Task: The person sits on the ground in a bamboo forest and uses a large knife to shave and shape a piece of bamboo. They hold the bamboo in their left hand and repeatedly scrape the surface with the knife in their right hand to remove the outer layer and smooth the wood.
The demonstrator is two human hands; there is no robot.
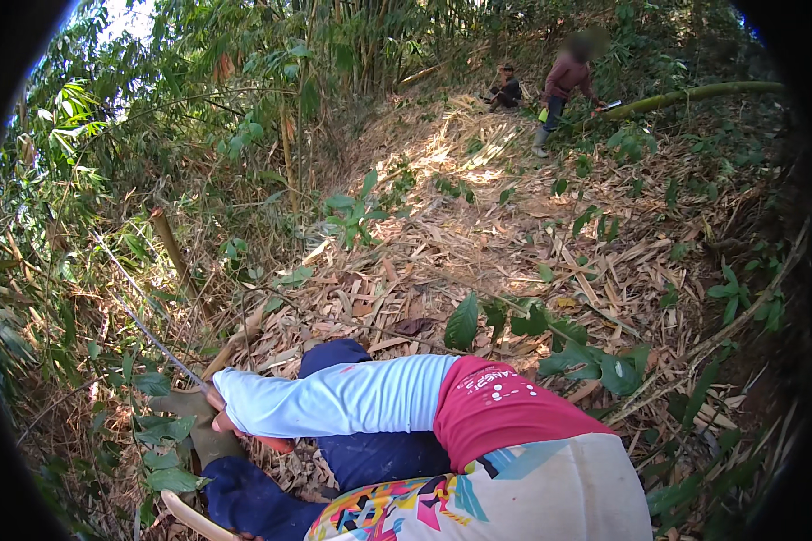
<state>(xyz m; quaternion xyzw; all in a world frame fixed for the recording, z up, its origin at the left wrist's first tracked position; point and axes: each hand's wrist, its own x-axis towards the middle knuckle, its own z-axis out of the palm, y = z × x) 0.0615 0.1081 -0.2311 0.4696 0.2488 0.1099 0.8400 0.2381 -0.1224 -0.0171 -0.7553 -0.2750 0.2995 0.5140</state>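
Note:
My right hand (226, 420) reaches left across my dark blue trouser knees (336, 357), its arm in a light blue sleeve. The fingers are closed around a brownish-green piece of cut bamboo (196, 424) low among green leaves. A thin grey stem (150, 334) slants from the upper left down to that hand. A pale curved stick or handle (192, 518) lies by my lower leg at the bottom edge; what holds it is hidden. My left hand does not show.
The slope is covered in dry bamboo leaves and husks (478, 243). A cut bamboo stub (169, 240) leans at left in thick brush. Far up the slope one person stands bent (561, 90) by a felled green bamboo pole (695, 94) and another sits (507, 90).

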